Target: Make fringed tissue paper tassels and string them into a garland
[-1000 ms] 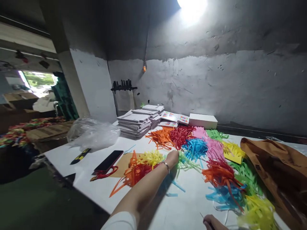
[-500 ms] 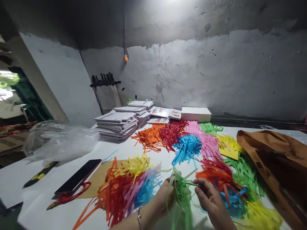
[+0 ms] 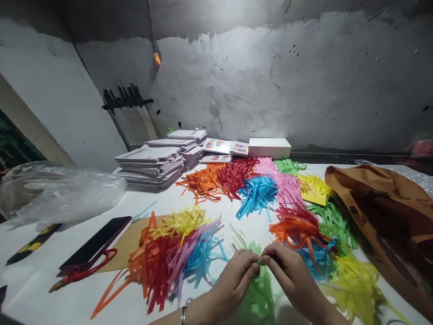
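Observation:
A light green paper tassel (image 3: 259, 293) hangs below my two hands, its strips blurred. My left hand (image 3: 238, 273) is closed with thumb and fingers pinching the tassel's top. Close beside it, my right hand (image 3: 287, 268) pinches the same green paper, and the fingertips of both hands nearly meet. To the left lies a bunch of orange, red, yellow, pink and blue tassels (image 3: 158, 266) on a brown card (image 3: 118, 258). Red, orange and blue tassels (image 3: 297, 230) lie just beyond my right hand, with yellow tassels (image 3: 355, 284) to its right.
Red-handled scissors (image 3: 84, 271), a dark phone (image 3: 96, 243) and a black-and-yellow cutter (image 3: 34, 243) lie at the left. A clear plastic bag (image 3: 64, 194), stacked white cards (image 3: 149, 167) and a white box (image 3: 269, 148) stand farther back. A brown bag (image 3: 382, 198) fills the right side.
My hands have come together at the top of the green tassel; my left hand has turned and now pinches beside my right. The camera view has shifted slightly right and down.

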Tool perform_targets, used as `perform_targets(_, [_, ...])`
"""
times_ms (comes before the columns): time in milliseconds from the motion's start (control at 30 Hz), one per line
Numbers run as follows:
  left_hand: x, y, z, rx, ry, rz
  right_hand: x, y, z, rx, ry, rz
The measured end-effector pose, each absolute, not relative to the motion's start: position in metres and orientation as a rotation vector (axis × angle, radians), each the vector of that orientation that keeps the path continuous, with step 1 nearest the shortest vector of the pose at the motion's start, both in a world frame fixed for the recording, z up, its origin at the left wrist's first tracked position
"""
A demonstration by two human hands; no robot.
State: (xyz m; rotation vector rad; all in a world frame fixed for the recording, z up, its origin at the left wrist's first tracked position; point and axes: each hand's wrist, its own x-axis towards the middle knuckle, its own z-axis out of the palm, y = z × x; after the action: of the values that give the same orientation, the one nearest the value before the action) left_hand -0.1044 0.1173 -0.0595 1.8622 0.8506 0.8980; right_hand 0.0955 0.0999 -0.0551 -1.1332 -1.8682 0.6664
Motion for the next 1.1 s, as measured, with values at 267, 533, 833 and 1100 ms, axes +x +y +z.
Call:
perform_targets(267, [-0.096,0.123,-0.067,1.130,0.861,1.008,0.095,0.101,-0.062,-1.207,-1.862,0.654])
perform_targets(533, [-0.093,0.122,-0.074,0.977,0.845,1.035,0.085,0.090,-0.064,-1.202,-1.987,0.660])
perform_targets(833, [-0.094,0.120,-0.081,0.939,0.895,1.083,0.082,0.088,-0.068,-1.196,-1.972,0.612])
perform_targets(1100, [-0.092,0.118,-0.078,0.921,0.903,1.101,0.082,0.089,-0.070,-1.235,-1.965,0.641])
